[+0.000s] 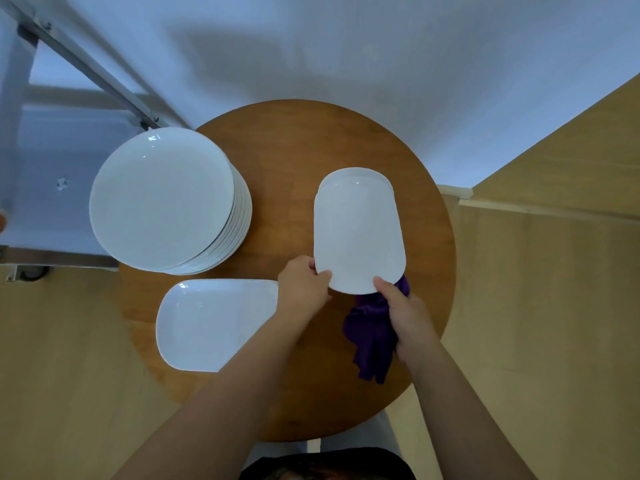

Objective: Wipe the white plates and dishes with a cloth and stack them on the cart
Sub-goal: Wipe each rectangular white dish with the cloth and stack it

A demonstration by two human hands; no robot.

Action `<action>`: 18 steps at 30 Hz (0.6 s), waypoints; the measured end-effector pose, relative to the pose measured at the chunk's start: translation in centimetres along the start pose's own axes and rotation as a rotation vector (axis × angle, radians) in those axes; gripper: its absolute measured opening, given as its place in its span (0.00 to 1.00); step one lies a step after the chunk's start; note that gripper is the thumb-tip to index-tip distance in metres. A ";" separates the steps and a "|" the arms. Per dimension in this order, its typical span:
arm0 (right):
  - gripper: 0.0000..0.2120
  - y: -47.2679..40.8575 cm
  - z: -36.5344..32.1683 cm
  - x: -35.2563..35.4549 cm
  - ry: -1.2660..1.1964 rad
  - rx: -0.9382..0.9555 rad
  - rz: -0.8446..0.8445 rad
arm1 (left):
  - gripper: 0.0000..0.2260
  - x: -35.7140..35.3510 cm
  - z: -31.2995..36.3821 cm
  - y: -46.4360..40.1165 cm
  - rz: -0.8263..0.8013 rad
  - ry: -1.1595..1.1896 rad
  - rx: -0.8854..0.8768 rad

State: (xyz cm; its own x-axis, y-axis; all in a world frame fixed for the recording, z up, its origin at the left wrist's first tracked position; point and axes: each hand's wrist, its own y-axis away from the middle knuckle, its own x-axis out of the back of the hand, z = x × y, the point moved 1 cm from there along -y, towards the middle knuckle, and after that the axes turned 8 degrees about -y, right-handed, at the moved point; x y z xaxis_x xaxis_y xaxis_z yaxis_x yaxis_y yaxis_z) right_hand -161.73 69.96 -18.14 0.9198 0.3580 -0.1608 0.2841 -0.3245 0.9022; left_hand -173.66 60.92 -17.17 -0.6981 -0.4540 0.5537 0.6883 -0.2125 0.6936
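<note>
Left hand (302, 282) pinches oblong dish (358, 233) near edge; right hand (407, 313) grips rim plus purple cloth (372, 337); risk: slick cloth-side grip slips, dish drops onto table (277, 140).

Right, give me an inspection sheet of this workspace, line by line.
Surface: round wooden table, brown top.
Job's things: stack of round white plates at left; oblong white dish held at its near edge, another beneath it; second oblong dish lying flat near the left forearm; purple cloth hanging from the right hand.
Clutter: nothing seen.
Grippers: left hand grips the dish edge; right hand grips dish edge and cloth.
Cables: nothing seen.
Surroundings: metal cart at far left, white wall, pale wooden floor.
</note>
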 end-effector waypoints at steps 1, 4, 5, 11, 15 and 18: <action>0.11 -0.1 0.0 0.0 0.035 -0.008 0.010 | 0.01 0.1 0.1 -0.6 0.027 -0.055 -0.016; 0.12 -0.3 -0.2 0.5 0.061 -0.023 0.054 | 0.08 0.3 0.7 -1.9 0.077 -0.305 -0.078; 0.12 -0.3 -0.3 0.8 0.055 -0.022 0.064 | 0.11 0.2 0.8 -2.2 0.065 -0.390 -0.084; 0.10 -0.1 -0.2 1.4 0.066 0.012 0.084 | 0.17 -0.9 0.9 -3.8 -0.017 -0.680 -0.152; 0.07 0.5 -0.1 1.0 0.037 0.067 0.104 | 0.20 -0.2 0.1 -3.5 -0.033 -0.661 -0.210; 0.08 1.7 0.5 0.3 -0.012 0.134 0.136 | 0.24 1.4 -1.4 -1.9 0.055 -0.587 -0.292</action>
State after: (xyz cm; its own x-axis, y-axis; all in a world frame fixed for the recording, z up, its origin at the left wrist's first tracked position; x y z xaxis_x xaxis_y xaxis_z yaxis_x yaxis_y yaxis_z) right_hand -160.85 69.10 -16.84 0.9550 0.2928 -0.0469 0.1902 -0.4832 0.8546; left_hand -175.63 59.46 -18.38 -0.5951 0.0591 0.8015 0.6936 -0.4659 0.5493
